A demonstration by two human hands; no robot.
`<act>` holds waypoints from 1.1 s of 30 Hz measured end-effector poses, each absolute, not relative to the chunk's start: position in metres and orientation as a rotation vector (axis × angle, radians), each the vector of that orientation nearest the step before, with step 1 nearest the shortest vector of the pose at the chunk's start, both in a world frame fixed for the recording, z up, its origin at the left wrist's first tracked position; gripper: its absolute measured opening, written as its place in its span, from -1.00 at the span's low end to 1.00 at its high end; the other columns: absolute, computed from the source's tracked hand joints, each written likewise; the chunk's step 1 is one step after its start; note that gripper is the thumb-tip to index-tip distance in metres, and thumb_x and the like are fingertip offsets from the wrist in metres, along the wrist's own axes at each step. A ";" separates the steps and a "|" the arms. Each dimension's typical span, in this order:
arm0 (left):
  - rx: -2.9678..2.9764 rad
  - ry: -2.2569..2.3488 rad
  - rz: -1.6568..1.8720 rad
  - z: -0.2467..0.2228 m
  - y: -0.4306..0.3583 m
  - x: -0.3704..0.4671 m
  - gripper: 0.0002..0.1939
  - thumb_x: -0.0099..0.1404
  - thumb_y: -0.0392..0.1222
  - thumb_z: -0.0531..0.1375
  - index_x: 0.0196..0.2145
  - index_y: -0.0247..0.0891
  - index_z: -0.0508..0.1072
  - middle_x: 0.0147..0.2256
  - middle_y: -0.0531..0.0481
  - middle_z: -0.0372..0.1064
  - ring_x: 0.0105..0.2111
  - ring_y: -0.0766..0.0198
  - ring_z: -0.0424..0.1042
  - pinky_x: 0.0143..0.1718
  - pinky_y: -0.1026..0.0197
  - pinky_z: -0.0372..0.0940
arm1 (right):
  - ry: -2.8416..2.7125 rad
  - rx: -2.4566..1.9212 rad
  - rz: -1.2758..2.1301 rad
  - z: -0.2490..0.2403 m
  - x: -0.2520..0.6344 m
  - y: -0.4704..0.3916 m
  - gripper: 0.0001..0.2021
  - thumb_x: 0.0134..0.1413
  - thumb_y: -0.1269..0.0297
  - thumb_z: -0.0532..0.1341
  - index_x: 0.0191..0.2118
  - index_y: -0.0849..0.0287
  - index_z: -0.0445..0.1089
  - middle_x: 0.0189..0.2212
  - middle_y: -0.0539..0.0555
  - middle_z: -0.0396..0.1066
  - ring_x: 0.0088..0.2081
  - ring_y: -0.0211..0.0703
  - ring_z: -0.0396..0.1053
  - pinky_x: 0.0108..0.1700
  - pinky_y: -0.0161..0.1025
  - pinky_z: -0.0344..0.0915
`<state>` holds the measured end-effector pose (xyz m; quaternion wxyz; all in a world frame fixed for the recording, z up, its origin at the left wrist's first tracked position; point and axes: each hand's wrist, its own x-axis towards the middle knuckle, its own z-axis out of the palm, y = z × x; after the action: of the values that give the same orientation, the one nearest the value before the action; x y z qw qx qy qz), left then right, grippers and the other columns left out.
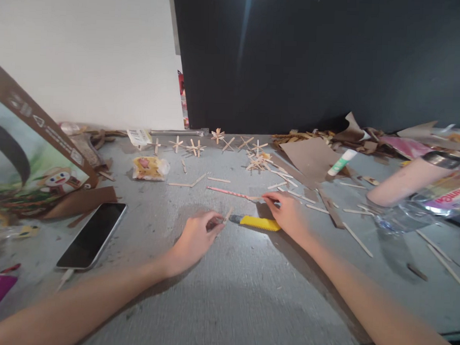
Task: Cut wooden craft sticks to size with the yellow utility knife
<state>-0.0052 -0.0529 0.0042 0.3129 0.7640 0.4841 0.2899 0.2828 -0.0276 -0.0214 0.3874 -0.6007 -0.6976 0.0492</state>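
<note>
My left hand [201, 233] is closed in a pinch on a short wooden craft stick [228, 213], which points up and away from the fingertips. My right hand [283, 211] is also closed, its fingertips on a small pale stick piece [255, 198]. That piece lies close to the end of a thin red-and-white striped strip [227, 191]; whether they touch, I cannot tell. A yellow utility knife [260, 223] lies between my hands, its grey end towards the left one. Behind them lie loose craft sticks [219, 180] and several crossed-stick shapes [195, 147].
On the left are a phone [92, 236] with a cable, a printed bag [43, 159] and a small yellow packet [150, 168]. On the right stand or lie a glue stick [342, 162], a pink tumbler [401, 180], a plastic bottle [422, 206], cardboard scraps [310, 158] and scattered sticks.
</note>
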 end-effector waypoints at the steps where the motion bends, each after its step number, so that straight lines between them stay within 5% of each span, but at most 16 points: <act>1: 2.013 1.278 0.759 0.004 -0.053 -0.005 -0.85 0.39 -0.21 0.24 -0.13 -0.18 0.59 -0.26 -0.05 0.62 -0.29 0.17 0.57 -0.18 0.13 0.41 | -1.801 -1.555 0.119 -0.023 0.286 -0.025 -0.79 0.29 0.23 0.18 -0.24 0.06 0.58 -0.27 0.14 0.58 -0.21 0.06 0.52 -0.13 -0.06 0.41; 17: 2.122 1.365 0.614 0.014 -0.026 -0.009 -0.76 0.42 -0.15 0.13 -0.06 -0.21 0.55 -0.36 -0.05 0.57 -0.42 0.19 0.49 -0.35 0.19 0.30 | -1.739 -1.564 0.136 -0.033 0.298 -0.004 -0.79 0.21 0.21 0.19 -0.18 0.14 0.54 -0.29 0.16 0.55 -0.29 0.00 0.45 -0.14 -0.05 0.39; 26: 2.364 1.589 0.505 0.045 0.056 -0.019 -0.78 0.41 -0.30 0.16 -0.11 -0.35 0.60 -0.09 -0.31 0.60 -0.09 -0.02 0.56 -0.02 0.06 0.35 | -1.835 -1.384 0.130 -0.019 0.288 -0.015 -0.81 0.28 0.18 0.20 -0.20 0.12 0.52 -0.23 0.15 0.51 -0.13 0.04 0.44 0.02 0.01 0.36; 33: 2.490 1.502 0.343 0.047 0.091 0.013 -0.84 0.37 -0.31 0.27 -0.13 -0.32 0.63 0.00 -0.26 0.57 0.11 -0.01 0.47 0.16 0.07 0.29 | -2.384 -1.083 0.266 0.005 0.276 -0.039 -0.65 0.13 -0.01 0.45 -0.10 0.09 0.49 -0.11 0.15 0.46 0.01 0.08 0.37 0.10 0.04 0.31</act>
<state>0.0129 0.0912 0.0467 0.1067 0.8455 0.5100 0.1165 0.2755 -0.0392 0.0048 0.2522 -0.3984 -0.8764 0.0978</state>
